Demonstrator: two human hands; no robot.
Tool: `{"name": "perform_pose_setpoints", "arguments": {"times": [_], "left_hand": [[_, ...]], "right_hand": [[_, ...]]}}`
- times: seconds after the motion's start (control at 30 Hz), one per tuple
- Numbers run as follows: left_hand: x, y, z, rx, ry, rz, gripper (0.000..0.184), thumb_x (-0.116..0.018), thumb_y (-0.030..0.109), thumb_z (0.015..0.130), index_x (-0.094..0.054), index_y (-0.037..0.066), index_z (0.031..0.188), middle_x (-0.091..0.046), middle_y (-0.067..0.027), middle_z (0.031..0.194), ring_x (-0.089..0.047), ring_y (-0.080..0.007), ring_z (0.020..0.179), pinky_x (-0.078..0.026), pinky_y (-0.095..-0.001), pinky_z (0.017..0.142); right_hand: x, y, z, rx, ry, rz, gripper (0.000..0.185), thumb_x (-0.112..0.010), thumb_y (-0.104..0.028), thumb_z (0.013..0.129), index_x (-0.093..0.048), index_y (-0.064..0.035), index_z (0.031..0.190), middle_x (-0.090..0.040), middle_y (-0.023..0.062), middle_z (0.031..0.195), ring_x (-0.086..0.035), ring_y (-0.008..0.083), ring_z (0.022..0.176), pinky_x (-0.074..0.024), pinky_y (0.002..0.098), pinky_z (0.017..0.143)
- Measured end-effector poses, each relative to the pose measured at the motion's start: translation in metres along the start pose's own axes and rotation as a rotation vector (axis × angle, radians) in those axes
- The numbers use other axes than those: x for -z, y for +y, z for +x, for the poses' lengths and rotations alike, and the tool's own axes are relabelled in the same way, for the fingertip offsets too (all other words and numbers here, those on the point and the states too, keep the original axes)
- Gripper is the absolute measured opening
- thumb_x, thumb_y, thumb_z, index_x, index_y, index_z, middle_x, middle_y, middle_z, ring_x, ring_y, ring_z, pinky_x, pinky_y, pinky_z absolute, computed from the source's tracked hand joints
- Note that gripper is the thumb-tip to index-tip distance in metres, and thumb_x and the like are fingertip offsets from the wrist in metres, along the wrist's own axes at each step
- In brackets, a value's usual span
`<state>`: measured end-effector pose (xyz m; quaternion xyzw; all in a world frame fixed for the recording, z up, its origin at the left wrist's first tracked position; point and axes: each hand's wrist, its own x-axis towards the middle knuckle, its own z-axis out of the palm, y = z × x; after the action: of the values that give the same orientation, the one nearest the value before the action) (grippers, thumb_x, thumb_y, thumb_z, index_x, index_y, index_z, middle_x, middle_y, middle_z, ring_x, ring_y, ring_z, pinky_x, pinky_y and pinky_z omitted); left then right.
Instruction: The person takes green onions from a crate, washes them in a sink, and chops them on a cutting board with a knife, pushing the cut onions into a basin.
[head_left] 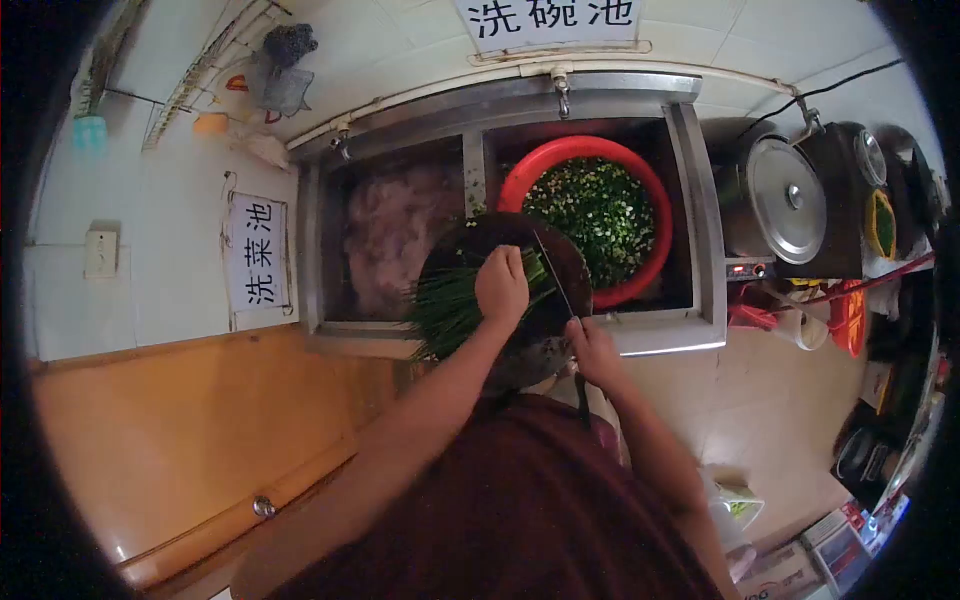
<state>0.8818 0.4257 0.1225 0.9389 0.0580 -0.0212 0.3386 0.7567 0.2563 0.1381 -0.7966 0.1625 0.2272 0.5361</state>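
Observation:
My left hand (502, 288) is closed over a bunch of green onions (445, 308), pressing it onto a dark round chopping board (495, 235). The long green stalks fan out to the left past the board's edge. In my right hand (594, 350) is a knife (553, 272), its thin blade seen nearly edge-on beside the cut ends of the bunch. Just right of the board, a red basin (660, 200) holds a heap of chopped green onions (600, 205). A few cut bits lie on the sink divider by the board's far edge.
The board rests across a metal double sink (712, 250). Pale pinkish food, apparently raw meat, (395, 225) fills the left basin. Taps (562, 95) stick out from the back wall. At right stands a lidded steel pot (785, 200); a wooden cabinet door (200, 420) is at lower left.

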Motion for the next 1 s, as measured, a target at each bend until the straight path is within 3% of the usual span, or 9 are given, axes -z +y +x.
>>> {"name": "perform_pose_setpoints", "arguments": {"times": [0.13,0.2,0.43,0.6,0.73,0.8,0.83,0.93,1.0], "left_hand": [[-0.013,0.006,-0.003,-0.084,0.080,0.243,0.016,-0.057,0.020,0.095,-0.060,0.005,0.092,-0.062,-0.0133,0.090,-0.061,-0.0381,0.086,-0.047,-0.0492,0.079],[-0.019,0.000,-0.004,-0.255,0.291,0.219,0.013,-0.060,0.017,0.094,-0.056,0.007,0.087,-0.058,-0.0119,0.085,-0.059,-0.0351,0.082,-0.046,-0.0482,0.075],[-0.019,0.002,-0.004,-0.215,0.263,0.265,0.009,-0.065,0.015,0.088,-0.059,0.008,0.089,-0.061,-0.0101,0.088,-0.061,-0.0314,0.086,-0.047,-0.0464,0.078],[-0.019,0.001,-0.004,-0.240,0.287,0.268,0.012,-0.066,0.017,0.086,-0.061,0.008,0.092,-0.063,-0.0100,0.092,-0.061,-0.0315,0.088,-0.047,-0.0454,0.079],[-0.022,0.000,-0.003,-0.236,0.274,0.279,0.012,-0.066,0.017,0.086,-0.060,0.008,0.091,-0.062,-0.0101,0.093,-0.061,-0.0315,0.088,-0.047,-0.0453,0.078],[-0.016,0.000,-0.002,-0.233,0.214,0.264,0.011,-0.065,0.016,0.087,-0.060,0.007,0.090,-0.062,-0.0097,0.091,-0.062,-0.0322,0.088,-0.048,-0.0455,0.076],[-0.013,0.000,-0.002,-0.241,0.217,0.267,0.011,-0.065,0.016,0.087,-0.060,0.007,0.090,-0.062,-0.0097,0.091,-0.062,-0.0322,0.088,-0.048,-0.0455,0.076],[-0.018,0.003,0.000,-0.209,0.247,0.271,0.010,-0.065,0.013,0.086,-0.059,0.008,0.091,-0.061,-0.0102,0.091,-0.061,-0.0330,0.086,-0.047,-0.0454,0.073],[-0.017,0.003,-0.001,-0.196,0.314,0.144,0.011,-0.065,0.010,0.085,-0.058,0.008,0.093,-0.060,-0.0111,0.091,-0.061,-0.0335,0.087,-0.047,-0.0456,0.072]], "right_hand": [[0.021,-0.036,-0.017,-0.024,0.080,0.032,0.045,-0.046,-0.040,0.105,-0.061,0.0021,0.104,-0.065,0.0311,0.092,-0.062,0.0522,0.093,-0.0464,0.0563,0.078],[0.026,-0.042,-0.024,-0.075,0.057,0.055,0.046,-0.045,-0.039,0.106,-0.063,0.0031,0.100,-0.065,0.0314,0.091,-0.061,0.0532,0.091,-0.0461,0.0561,0.077],[0.021,-0.043,-0.031,0.011,0.055,-0.162,0.048,-0.042,-0.040,0.107,-0.064,0.0027,0.101,-0.065,0.0327,0.090,-0.061,0.0547,0.089,-0.0471,0.0591,0.078],[0.019,-0.037,-0.024,-0.049,0.007,-0.209,0.051,-0.039,-0.043,0.106,-0.063,0.0021,0.102,-0.067,0.0309,0.093,-0.061,0.0542,0.091,-0.0478,0.0603,0.081],[-0.001,-0.032,0.035,-0.132,0.001,-0.188,0.055,-0.038,-0.046,0.106,-0.063,0.0021,0.102,-0.067,0.0308,0.096,-0.061,0.0537,0.094,-0.0477,0.0594,0.083],[-0.003,-0.045,0.067,0.124,-0.040,-0.223,0.060,-0.035,-0.051,0.106,-0.063,0.0020,0.105,-0.066,0.0310,0.099,-0.061,0.0528,0.097,-0.0468,0.0579,0.086],[-0.003,-0.048,0.066,0.129,-0.035,-0.218,0.060,-0.035,-0.051,0.106,-0.063,0.0020,0.105,-0.066,0.0310,0.099,-0.061,0.0528,0.097,-0.0468,0.0579,0.086],[0.016,-0.052,0.046,-0.079,-0.117,-0.121,0.059,-0.034,-0.049,0.106,-0.063,0.0020,0.106,-0.065,0.0323,0.100,-0.061,0.0516,0.098,-0.0460,0.0575,0.085],[0.023,-0.053,0.013,0.034,0.004,-0.050,0.057,-0.036,-0.044,0.108,-0.057,0.0017,0.081,-0.058,0.0190,0.069,-0.061,0.0336,0.068,-0.0448,0.0461,0.067]]}}
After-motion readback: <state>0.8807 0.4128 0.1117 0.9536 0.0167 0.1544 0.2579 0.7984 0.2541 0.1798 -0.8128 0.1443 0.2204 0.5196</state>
